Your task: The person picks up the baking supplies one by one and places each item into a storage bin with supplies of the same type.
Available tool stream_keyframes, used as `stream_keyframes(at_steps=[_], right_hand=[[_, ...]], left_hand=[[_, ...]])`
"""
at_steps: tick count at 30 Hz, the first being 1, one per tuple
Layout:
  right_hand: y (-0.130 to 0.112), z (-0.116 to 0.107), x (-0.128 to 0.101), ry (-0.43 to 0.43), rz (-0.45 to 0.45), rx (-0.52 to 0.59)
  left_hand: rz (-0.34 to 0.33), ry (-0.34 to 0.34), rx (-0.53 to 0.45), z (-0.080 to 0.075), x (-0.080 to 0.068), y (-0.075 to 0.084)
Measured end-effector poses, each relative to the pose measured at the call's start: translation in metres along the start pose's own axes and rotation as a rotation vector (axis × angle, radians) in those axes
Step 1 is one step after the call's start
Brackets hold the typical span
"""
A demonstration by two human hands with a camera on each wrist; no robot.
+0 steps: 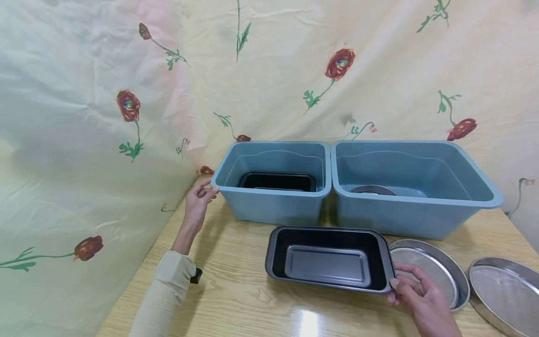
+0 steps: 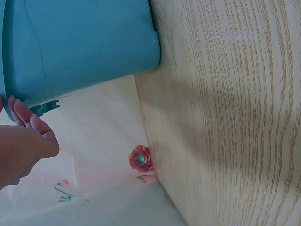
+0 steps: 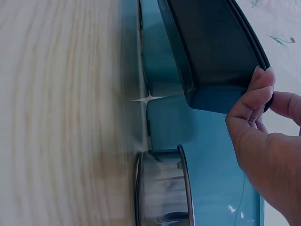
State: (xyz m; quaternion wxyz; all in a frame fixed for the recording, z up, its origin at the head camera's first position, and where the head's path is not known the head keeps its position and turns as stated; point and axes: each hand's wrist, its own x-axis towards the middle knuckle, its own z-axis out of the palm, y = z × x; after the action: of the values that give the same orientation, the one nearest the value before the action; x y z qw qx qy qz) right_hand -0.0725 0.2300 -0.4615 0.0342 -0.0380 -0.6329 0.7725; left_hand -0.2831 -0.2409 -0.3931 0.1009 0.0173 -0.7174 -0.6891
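Note:
A black loaf pan (image 1: 330,260) lies on the wooden table (image 1: 236,295) in front of two blue plastic bins. My right hand (image 1: 417,290) pinches its right front corner, thumb on the rim; in the right wrist view the black loaf pan (image 3: 211,52) is held off the table by that right hand (image 3: 263,117). My left hand (image 1: 201,194) holds the front left rim corner of the left blue bin (image 1: 273,206). In the left wrist view its fingertips (image 2: 28,122) sit under the rim of that left blue bin (image 2: 80,47). A second black pan (image 1: 278,181) lies inside this bin.
The right blue bin (image 1: 414,210) holds a round metal pan (image 1: 372,189). Two more round metal pans (image 1: 433,269) (image 1: 505,292) lie at the table's right front. A flowered cloth (image 1: 105,140) hangs behind and along the left edge.

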Motion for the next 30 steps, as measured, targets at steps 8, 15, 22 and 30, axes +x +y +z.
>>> stream_keyframes(at_steps=[8,15,22,30], right_hand=[[-0.003,0.001,0.001,-0.065,-0.054,0.070],[-0.008,0.005,0.001,-0.051,-0.030,0.086],[-0.011,0.009,0.000,-0.063,-0.046,0.115],[-0.017,0.013,-0.001,-0.082,-0.065,0.138]], left_hand=[[-0.001,-0.002,-0.005,0.000,0.000,0.000],[-0.001,0.000,-0.003,0.000,0.000,0.000],[-0.004,-0.003,-0.007,-0.001,0.000,0.000],[-0.002,-0.008,0.001,-0.002,0.001,-0.001]])
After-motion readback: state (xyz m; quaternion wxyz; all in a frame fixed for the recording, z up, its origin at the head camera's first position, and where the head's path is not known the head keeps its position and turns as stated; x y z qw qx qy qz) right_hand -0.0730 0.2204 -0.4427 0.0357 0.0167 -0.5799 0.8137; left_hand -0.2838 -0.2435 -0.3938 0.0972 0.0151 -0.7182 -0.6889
